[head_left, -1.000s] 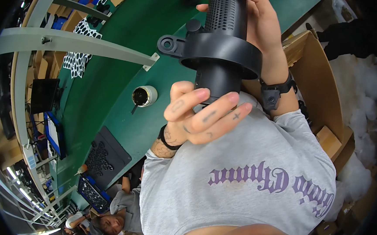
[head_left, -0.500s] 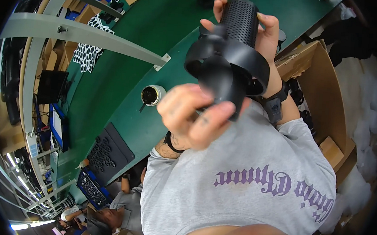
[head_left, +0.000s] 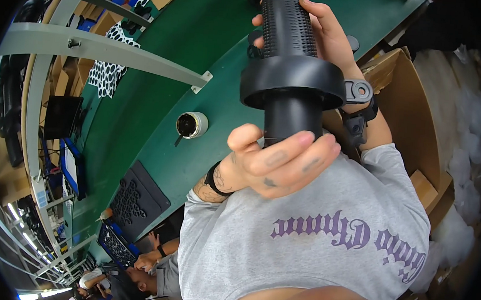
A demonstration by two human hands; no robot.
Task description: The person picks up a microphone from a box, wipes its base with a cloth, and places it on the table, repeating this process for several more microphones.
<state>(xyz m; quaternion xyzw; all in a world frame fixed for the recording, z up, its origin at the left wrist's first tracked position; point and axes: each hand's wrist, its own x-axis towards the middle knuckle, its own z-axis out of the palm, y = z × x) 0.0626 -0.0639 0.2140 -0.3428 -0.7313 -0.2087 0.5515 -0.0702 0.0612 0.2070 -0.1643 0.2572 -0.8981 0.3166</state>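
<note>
A black microphone (head_left: 296, 76) is held upright in front of my chest. It has a perforated cylindrical grille on top, a wide smooth collar round its middle and a plain cylinder below. My left hand (head_left: 284, 161) wraps its fingers round the lower cylinder. Behind the grille, my right hand (head_left: 332, 36) grips the upper part, its thumb along the right side and fingertips showing on the left. A grey mounting bracket (head_left: 359, 92) with a round hole juts from the collar's right side, in front of my right wrist.
On the green table (head_left: 157, 138) stands an open pot (head_left: 193, 125) of dark stuff with a stick in it. A black mat (head_left: 139, 196) bears several dark rings. A metal frame bar (head_left: 119, 55) crosses at left. A cardboard box (head_left: 405, 100) is at right; a co-worker (head_left: 168, 273) sits lower left.
The microphone has turned so its collar now faces me side-on and its bracket points right. My left hand has shifted right and closed more fully round the lower cylinder.
</note>
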